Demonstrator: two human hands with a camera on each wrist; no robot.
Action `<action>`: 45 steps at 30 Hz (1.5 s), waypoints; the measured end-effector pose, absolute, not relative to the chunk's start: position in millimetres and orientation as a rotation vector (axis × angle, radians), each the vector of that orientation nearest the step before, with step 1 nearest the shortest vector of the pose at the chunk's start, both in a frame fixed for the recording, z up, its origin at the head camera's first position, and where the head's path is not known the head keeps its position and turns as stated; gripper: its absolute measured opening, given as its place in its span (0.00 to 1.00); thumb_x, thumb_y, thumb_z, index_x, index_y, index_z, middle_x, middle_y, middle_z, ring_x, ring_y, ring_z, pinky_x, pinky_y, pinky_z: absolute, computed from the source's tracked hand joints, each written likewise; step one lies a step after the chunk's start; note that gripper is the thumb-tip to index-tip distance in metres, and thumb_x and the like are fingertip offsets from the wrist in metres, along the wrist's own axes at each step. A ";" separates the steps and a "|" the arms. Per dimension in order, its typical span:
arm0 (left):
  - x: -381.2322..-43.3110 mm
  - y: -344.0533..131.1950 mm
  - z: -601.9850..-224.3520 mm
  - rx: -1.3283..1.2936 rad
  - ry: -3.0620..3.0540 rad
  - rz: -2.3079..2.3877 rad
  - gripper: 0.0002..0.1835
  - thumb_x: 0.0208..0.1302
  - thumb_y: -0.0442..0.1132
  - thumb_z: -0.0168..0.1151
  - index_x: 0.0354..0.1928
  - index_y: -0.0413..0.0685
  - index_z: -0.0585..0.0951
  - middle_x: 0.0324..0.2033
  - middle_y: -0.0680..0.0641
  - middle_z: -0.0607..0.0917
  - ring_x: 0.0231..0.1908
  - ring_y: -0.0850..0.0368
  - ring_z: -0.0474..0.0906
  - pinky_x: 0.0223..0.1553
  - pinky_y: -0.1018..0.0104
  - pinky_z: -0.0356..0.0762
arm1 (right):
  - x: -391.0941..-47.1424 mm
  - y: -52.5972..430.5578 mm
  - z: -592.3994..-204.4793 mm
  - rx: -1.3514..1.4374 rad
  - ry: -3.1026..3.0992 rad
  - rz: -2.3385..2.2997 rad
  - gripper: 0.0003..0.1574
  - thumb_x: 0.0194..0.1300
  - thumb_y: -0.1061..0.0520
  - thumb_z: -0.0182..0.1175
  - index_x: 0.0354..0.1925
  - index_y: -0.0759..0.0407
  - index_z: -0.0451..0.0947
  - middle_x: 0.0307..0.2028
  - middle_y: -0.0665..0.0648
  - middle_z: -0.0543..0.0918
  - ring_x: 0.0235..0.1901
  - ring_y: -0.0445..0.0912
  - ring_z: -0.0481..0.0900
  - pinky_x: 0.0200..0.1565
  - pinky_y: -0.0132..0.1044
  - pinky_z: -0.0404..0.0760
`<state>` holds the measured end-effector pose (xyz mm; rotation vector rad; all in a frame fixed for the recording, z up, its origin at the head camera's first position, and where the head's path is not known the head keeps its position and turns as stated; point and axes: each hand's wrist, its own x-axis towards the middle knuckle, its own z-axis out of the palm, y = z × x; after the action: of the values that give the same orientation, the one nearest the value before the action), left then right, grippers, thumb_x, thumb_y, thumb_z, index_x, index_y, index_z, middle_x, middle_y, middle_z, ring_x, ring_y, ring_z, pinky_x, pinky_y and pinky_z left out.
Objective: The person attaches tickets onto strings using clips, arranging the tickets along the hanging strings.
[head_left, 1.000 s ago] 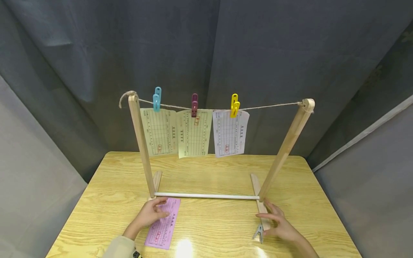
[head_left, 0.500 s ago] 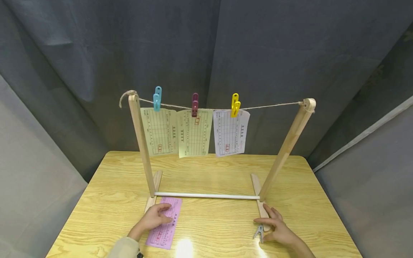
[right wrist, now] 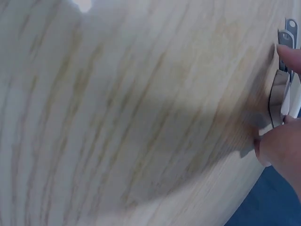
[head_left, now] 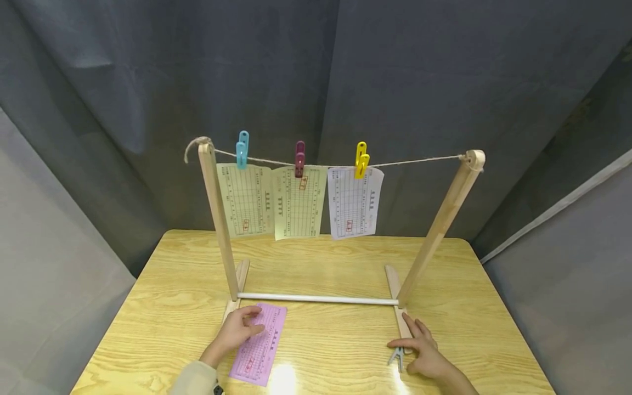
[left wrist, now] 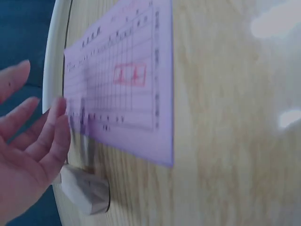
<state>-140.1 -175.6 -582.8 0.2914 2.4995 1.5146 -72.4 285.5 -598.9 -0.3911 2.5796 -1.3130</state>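
Note:
My left hand, fingers loosely bent, lies over the left edge of a pink printed slip with a red stamp. In the left wrist view the fingertips are at the edge of that slip; whether they pinch it cannot be told. My right hand is at a grey clothespin beside the rack's right foot. Its index finger stretches over one end of the clothespin, and the thumb is beside the other. In the right wrist view one digit touches the clothespin.
A wooden rack with a left post and right post holds a string. Blue, maroon and yellow clothespins hang two yellowish slips and a white slip. A white rod joins the feet.
The pink slip has shifted right and turned slightly, and my left hand has moved a little with it. My right hand has come nearer to the grey clothespin, index finger now across it.

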 end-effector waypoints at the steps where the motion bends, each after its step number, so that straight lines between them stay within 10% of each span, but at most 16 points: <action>1: -142.0 -176.6 -583.2 0.260 2.538 1.511 0.25 0.49 0.30 0.66 0.51 0.29 0.73 0.43 0.32 0.78 0.18 0.63 0.71 0.17 0.72 0.71 | -72.4 285.1 -600.1 -0.385 2.580 -1.312 0.38 0.23 0.74 0.60 0.42 0.54 0.82 0.67 0.70 0.38 0.61 0.71 0.23 0.42 0.78 0.27; 9: -154.0 -184.2 -585.4 0.170 2.789 1.308 0.27 0.43 0.30 0.68 0.50 0.32 0.75 0.30 0.37 0.80 0.11 0.62 0.63 0.10 0.69 0.63 | -70.5 279.6 -606.6 -0.436 2.653 -1.314 0.29 0.26 0.67 0.70 0.35 0.51 0.82 0.66 0.73 0.39 0.59 0.74 0.24 0.43 0.76 0.25; 13: -156.7 -184.2 -588.4 0.237 2.828 1.197 0.29 0.41 0.30 0.69 0.51 0.30 0.74 0.39 0.34 0.80 0.29 0.44 0.78 0.32 0.53 0.77 | -67.2 274.8 -606.3 -0.451 2.670 -1.327 0.24 0.27 0.63 0.72 0.30 0.48 0.81 0.65 0.74 0.42 0.58 0.75 0.26 0.42 0.76 0.24; 17: -158.3 -180.1 -590.0 0.299 2.854 1.108 0.30 0.40 0.31 0.70 0.50 0.29 0.74 0.46 0.32 0.78 0.48 0.35 0.72 0.51 0.44 0.67 | -65.3 270.3 -605.1 -0.441 2.650 -1.362 0.18 0.33 0.58 0.74 0.27 0.46 0.80 0.65 0.74 0.45 0.59 0.74 0.26 0.42 0.77 0.24; 28: -158.2 -170.5 -595.5 0.374 2.908 0.847 0.37 0.32 0.35 0.76 0.50 0.26 0.73 0.44 0.32 0.74 0.42 0.39 0.75 0.47 0.49 0.72 | -66.2 268.9 -592.8 -0.328 2.576 -1.579 0.14 0.44 0.60 0.70 0.33 0.53 0.79 0.63 0.75 0.54 0.60 0.69 0.32 0.46 0.77 0.34; 32: -159.2 -170.0 -595.9 0.381 2.905 0.805 0.36 0.29 0.36 0.76 0.47 0.31 0.75 0.40 0.37 0.76 0.39 0.43 0.75 0.44 0.50 0.73 | -68.6 268.9 -582.2 -0.165 2.520 -1.601 0.17 0.47 0.59 0.69 0.39 0.58 0.78 0.55 0.67 0.69 0.57 0.53 0.54 0.59 0.53 0.58; 36: -159.9 -168.3 -592.1 0.385 2.891 0.814 0.30 0.28 0.35 0.76 0.41 0.36 0.77 0.34 0.43 0.77 0.33 0.50 0.75 0.38 0.53 0.74 | -71.2 269.8 -572.6 -0.101 2.344 -1.708 0.23 0.54 0.60 0.64 0.45 0.73 0.73 0.43 0.61 0.78 0.41 0.40 0.73 0.44 0.30 0.73; 45: -158.1 -169.2 -589.7 0.376 2.851 0.812 0.19 0.30 0.36 0.75 0.25 0.42 0.76 0.24 0.50 0.73 0.24 0.57 0.69 0.25 0.62 0.70 | -72.8 267.5 -564.0 -0.191 2.029 -1.975 0.20 0.60 0.68 0.55 0.48 0.81 0.66 0.36 0.50 0.79 0.36 0.39 0.77 0.40 0.30 0.77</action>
<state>-158.1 -169.2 -589.7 0.3763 2.8514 0.8120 -72.8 267.5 -564.0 -0.1911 2.0285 -1.9747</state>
